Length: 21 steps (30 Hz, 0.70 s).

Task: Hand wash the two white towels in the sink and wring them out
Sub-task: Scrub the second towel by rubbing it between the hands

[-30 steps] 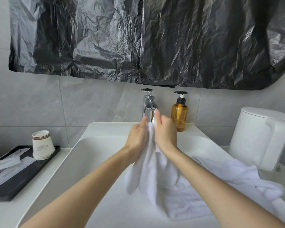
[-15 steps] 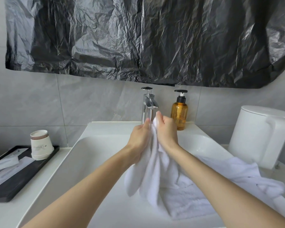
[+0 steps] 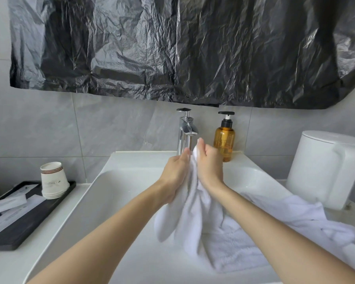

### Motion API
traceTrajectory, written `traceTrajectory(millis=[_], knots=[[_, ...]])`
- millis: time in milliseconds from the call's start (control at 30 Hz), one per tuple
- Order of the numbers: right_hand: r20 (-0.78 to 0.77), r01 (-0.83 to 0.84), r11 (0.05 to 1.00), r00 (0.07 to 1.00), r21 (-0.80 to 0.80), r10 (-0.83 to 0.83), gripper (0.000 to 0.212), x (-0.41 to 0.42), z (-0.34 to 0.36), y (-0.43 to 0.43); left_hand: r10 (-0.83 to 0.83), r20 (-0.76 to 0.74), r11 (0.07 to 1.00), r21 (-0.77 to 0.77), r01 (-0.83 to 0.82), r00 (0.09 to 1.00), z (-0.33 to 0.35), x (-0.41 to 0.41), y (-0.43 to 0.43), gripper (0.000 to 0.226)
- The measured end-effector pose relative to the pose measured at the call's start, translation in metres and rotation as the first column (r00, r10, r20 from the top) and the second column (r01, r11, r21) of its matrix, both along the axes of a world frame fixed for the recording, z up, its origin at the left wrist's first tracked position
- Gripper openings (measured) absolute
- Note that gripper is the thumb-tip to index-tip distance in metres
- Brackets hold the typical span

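Little has changed: the left hand (image 3: 175, 177) has slid slightly nearer against the right hand (image 3: 208, 165), rubbing the white towel (image 3: 191, 218) pressed between them. Its fingers now show blurred. The towel's hanging folds have barely swayed.

Just in front of the faucet (image 3: 186, 130), we see the left hand (image 3: 175, 173) and the right hand (image 3: 208, 165) pressed palm to palm, fingers mostly straight. A white towel (image 3: 193, 212) is sandwiched between them. Its bunched top pokes out by the right fingertips, and the rest hangs into the sink (image 3: 131, 158) below the faucet. A second white towel (image 3: 295, 214) lies draped over the sink's rim, to the right of the faucet and nearer us. Just right of the faucet stands an amber soap bottle (image 3: 224, 140), and further right a white kettle (image 3: 324, 167). Well left of the faucet, stacked paper cups (image 3: 53, 179) sit on a black tray (image 3: 25, 228). A black plastic sheet (image 3: 172, 48) hangs above the faucet.
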State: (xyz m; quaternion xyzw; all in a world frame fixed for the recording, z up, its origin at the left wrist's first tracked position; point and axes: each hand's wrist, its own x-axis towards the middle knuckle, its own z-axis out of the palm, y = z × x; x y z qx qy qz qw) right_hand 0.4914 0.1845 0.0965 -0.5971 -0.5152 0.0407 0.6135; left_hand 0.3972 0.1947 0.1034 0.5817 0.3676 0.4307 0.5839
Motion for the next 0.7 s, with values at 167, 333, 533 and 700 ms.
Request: traceTrajectory(millis=[167,333,533,700], knots=[[0.083,-0.093,0.996,0.992,-0.002,0.093,0.053,-0.005,-0.008,-0.008,0.029,-0.006,0.999,-0.022,-0.030,1.000,0.001,-0.003,0.003,0.042],[0.121,-0.057,0.998,0.991,0.036,0.052,0.052,-0.012,-0.011,-0.011,0.036,0.001,0.999,-0.003,-0.036,0.999,-0.001,-0.002,0.002,0.042],[0.026,0.006,0.999,1.000,0.042,-0.007,0.052,-0.006,-0.004,-0.004,0.023,0.013,1.000,0.007,-0.023,1.000,-0.002,0.000,0.001,0.046],[-0.010,-0.044,0.999,0.999,-0.020,0.044,0.053,-0.006,-0.003,0.000,0.037,0.025,0.999,-0.040,-0.036,0.999,0.001,-0.002,0.004,0.045]])
